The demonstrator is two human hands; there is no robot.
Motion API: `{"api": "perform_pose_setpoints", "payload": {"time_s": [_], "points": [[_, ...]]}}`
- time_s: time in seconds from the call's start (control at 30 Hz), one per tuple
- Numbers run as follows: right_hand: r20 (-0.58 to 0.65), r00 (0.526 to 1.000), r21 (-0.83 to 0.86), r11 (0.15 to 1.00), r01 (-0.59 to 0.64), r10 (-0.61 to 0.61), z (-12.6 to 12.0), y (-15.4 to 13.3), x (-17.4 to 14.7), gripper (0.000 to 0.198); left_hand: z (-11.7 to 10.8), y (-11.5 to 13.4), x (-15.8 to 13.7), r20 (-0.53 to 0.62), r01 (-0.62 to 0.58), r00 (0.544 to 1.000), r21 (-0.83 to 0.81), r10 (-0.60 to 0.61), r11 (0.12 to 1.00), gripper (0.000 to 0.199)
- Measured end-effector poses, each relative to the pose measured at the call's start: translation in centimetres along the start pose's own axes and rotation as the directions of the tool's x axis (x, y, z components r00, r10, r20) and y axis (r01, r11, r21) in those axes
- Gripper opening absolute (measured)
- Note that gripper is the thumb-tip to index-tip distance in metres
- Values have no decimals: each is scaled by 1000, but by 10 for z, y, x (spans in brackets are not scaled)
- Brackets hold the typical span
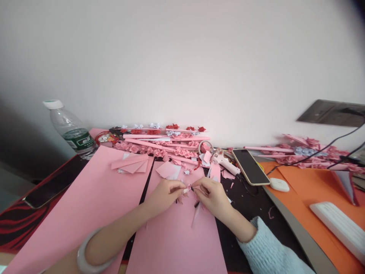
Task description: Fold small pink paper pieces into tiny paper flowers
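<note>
Between my fingertips, over a pink paper sheet [176, 243], is a small folded pink paper flower [188, 187]. My left hand [168, 194] pinches it from the left, with a white bit and loose pink petals just below the fingers. From the right, my right hand [211, 196] is closed in a pinch against the flower's edge. A small dark tip shows at its fingers, too small to name. Under the right hand a thin tool with a dark end [195, 211] lies on the sheet. Pink and white paper squares [168, 170] lie just beyond my hands.
Bundles of paper flowers [159, 146] line the wall. Further right are a glue gun [225, 161], a phone [251, 167], a white case [279, 185], a white power strip [339, 224] and orange paper [302, 194]. A water bottle [71, 131] and dark phone [54, 182] stand left.
</note>
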State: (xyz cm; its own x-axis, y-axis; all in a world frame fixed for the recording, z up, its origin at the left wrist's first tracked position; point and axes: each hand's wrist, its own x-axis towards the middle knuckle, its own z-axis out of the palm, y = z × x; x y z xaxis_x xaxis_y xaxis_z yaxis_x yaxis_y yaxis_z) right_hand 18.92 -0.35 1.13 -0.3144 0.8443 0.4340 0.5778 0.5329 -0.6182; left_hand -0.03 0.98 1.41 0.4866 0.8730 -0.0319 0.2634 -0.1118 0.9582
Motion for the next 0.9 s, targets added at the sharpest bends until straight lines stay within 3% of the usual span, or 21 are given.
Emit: {"api": "perform_pose_setpoints", "payload": {"time_s": [0.23, 0.47, 0.9], "points": [[-6, 1000, 2, 1000, 6, -6, -2, -3, 2, 14, -1, -2, 1, -7, -13, 1000, -8, 13, 1000, 20], [-18, 1000, 14, 1000, 4, -4, -3, -3, 3, 13, -3, 1, -1, -50, -30, 998, -23, 29, 999, 37], [38, 999, 18, 1000, 15, -16, 0, -5, 0, 12, 0, 1, 0, 51, -1, 999, -64, 4, 998, 20]]}}
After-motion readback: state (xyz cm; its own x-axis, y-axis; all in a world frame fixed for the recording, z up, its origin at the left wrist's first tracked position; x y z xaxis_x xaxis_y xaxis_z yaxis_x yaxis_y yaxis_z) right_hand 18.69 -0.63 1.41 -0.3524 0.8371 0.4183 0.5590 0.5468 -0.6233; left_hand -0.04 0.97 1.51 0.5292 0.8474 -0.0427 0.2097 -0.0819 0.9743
